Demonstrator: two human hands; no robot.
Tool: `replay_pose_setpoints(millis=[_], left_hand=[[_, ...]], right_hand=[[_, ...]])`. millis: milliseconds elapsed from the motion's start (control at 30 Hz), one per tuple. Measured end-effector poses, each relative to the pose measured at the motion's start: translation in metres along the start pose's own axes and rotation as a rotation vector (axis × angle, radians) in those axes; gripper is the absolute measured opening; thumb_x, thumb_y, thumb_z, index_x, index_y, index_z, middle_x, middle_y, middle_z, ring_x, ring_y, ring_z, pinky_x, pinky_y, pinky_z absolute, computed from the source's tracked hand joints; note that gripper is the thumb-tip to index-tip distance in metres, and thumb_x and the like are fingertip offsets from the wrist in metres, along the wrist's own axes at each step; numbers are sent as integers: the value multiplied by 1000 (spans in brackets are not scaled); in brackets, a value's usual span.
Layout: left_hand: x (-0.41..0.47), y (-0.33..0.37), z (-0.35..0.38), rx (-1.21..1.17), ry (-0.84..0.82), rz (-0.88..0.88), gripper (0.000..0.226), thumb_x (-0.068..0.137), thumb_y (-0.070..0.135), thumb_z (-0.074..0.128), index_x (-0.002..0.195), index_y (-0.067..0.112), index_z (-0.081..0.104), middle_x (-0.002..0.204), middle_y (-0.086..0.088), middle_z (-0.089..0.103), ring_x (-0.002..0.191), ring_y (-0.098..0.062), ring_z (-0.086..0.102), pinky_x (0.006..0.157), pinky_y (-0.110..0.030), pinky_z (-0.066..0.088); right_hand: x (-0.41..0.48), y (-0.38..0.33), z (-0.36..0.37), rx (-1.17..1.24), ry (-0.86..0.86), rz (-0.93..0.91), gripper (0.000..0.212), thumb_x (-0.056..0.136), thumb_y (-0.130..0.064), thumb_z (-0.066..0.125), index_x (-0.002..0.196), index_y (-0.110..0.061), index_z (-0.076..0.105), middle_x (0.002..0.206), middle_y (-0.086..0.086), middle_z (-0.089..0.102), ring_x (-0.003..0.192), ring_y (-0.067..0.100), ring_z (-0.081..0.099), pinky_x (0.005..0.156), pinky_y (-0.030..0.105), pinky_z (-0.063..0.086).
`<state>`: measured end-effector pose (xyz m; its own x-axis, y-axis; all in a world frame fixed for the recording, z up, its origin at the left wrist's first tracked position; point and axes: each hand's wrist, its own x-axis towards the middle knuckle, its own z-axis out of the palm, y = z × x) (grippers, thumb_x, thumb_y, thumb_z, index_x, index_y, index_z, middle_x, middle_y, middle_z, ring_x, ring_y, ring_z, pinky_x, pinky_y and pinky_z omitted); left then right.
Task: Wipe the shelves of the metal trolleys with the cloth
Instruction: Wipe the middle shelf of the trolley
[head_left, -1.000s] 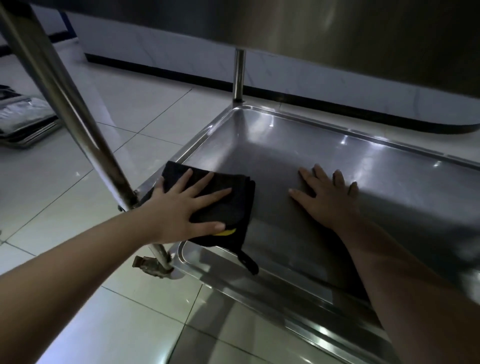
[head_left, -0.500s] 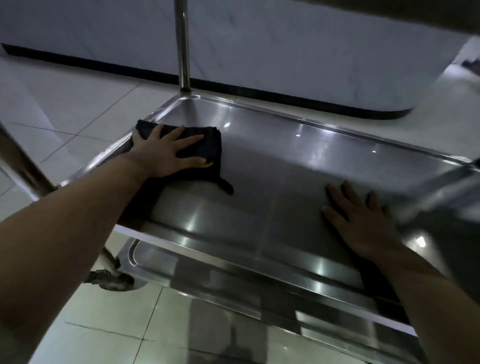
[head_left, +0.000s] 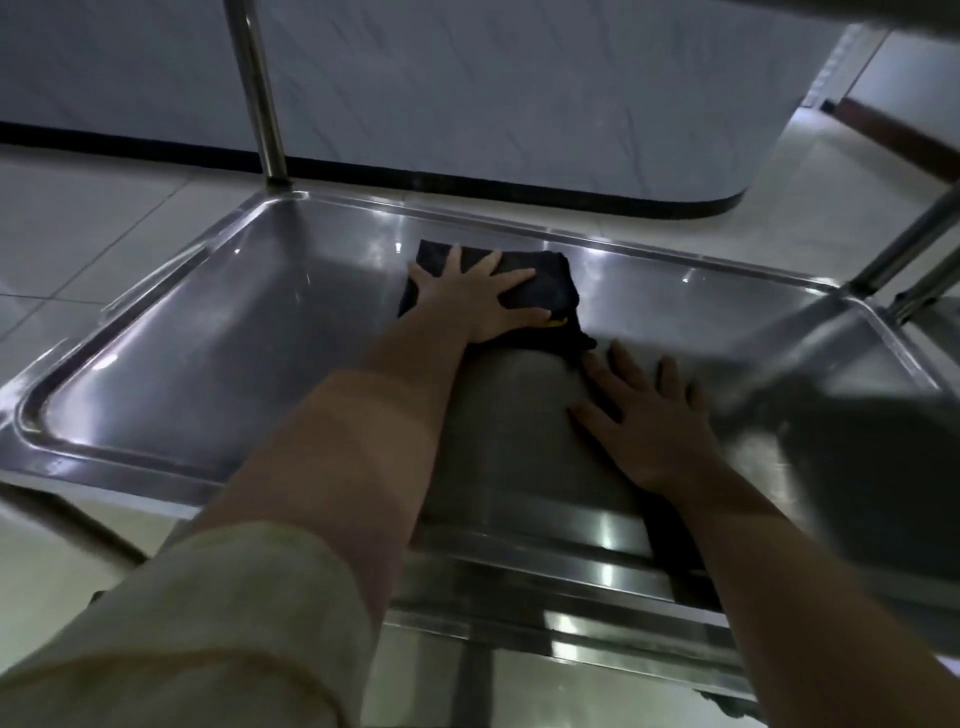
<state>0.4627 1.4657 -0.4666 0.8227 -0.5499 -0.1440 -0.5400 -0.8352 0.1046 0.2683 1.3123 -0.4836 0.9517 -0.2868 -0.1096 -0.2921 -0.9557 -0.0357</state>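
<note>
A steel trolley shelf (head_left: 208, 358) with a raised rim fills the head view. A dark folded cloth (head_left: 550, 283) with a bit of yellow at its edge lies near the shelf's far middle. My left hand (head_left: 480, 296) presses flat on the cloth with fingers spread. My right hand (head_left: 649, 415) rests flat on the bare metal just to the right and nearer, fingers straight, almost touching the cloth's trailing corner.
An upright post (head_left: 262, 88) rises at the shelf's far left corner, and other posts (head_left: 914, 244) stand at the far right. A blurred upper shelf edge (head_left: 857, 364) cuts in from the right. A lower shelf (head_left: 571, 618) shows beneath. Tiled floor (head_left: 78, 234) and a counter base (head_left: 519, 104) lie beyond.
My left hand has slid the cloth from the shelf's left side rightwards to the far middle. My right hand stays flat on the shelf, now close to the cloth.
</note>
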Motion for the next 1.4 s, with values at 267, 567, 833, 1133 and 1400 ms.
replay_pose_setpoints(millis=[267,567,833,1133,1400], left_hand=[[-77,-194,-11,-8,-5,-336,118,36,109,1,145,65,5,165,12,-1,150,-33,-4,116,-66,3],[-94,-80,2,33,-47,-131,88,65,95,13,145,63,-4,164,13,-10,149,-37,-11,109,-74,-4],[-169,-93,14,-25,-30,-107,83,69,92,22,144,65,0,163,18,-8,151,-25,-13,116,-62,-7],[-253,-184,14,2,-60,-401,87,55,98,2,137,71,-11,163,15,-12,150,-33,-11,113,-67,-7],[-229,-10,34,17,-92,-20,80,75,92,23,143,65,-10,162,15,-19,147,-36,-23,108,-73,-10]], right_hand=[[0,-8,1,8,-8,-19,66,90,-75,20,149,-56,-3,164,-13,-6,149,41,-1,119,57,1],[-9,-20,1,34,11,-201,58,96,-64,22,151,-52,5,163,-19,-4,151,29,-8,117,63,0],[-12,-13,-2,56,-36,-220,66,89,-74,24,149,-55,6,162,-20,-2,151,21,-8,119,54,-4],[-14,-25,1,9,-45,-195,64,91,-73,22,150,-54,5,163,-19,-4,151,26,-5,119,56,0],[-16,-20,0,35,-48,-184,63,94,-68,28,151,-52,8,163,-18,-2,151,25,-5,119,57,0]])
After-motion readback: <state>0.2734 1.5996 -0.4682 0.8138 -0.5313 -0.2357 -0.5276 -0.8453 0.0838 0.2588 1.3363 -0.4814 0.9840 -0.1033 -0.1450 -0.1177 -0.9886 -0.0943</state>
